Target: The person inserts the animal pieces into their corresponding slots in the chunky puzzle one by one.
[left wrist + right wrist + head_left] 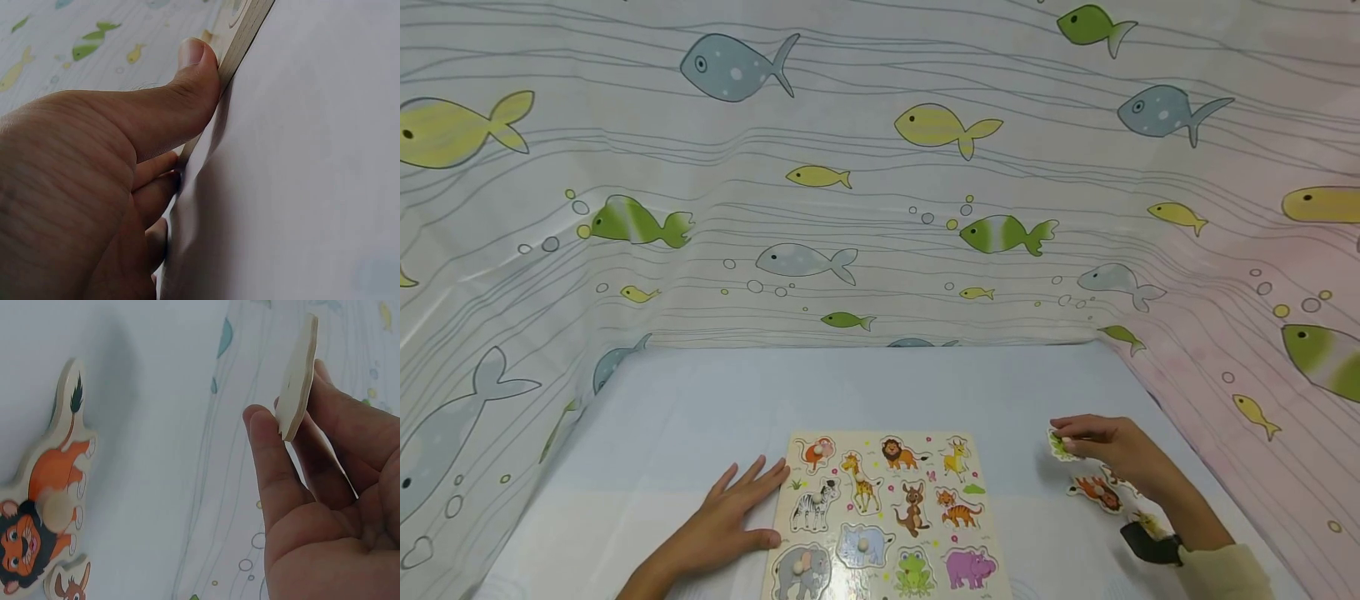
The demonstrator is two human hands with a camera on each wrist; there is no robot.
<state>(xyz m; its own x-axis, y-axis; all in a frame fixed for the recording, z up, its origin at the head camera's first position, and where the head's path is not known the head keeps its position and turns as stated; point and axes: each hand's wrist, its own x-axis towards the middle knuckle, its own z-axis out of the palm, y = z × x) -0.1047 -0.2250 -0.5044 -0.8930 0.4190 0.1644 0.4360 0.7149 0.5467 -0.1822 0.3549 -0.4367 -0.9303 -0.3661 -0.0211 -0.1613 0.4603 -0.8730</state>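
A wooden animal puzzle board (876, 529) lies on the table, with printed animals and several knobbed pieces, such as the monkey (817, 452) and the elephant (790, 573). My left hand (733, 512) lies spread at its left side; in the left wrist view the thumb (199, 69) touches the board's edge (234, 59). To the right, my right hand (1116, 448) pinches a small puzzle piece with green on its face (1060, 446), raised over the table. The right wrist view shows that piece's bare wooden back (297, 384) between thumb and fingers.
A lion piece (1099, 493) with a round knob lies below the right hand. Beside it in the right wrist view is a piece with a brown long-eared head (72, 584). Fish-printed cloth (880, 208) walls the white table (880, 383) at the back and sides.
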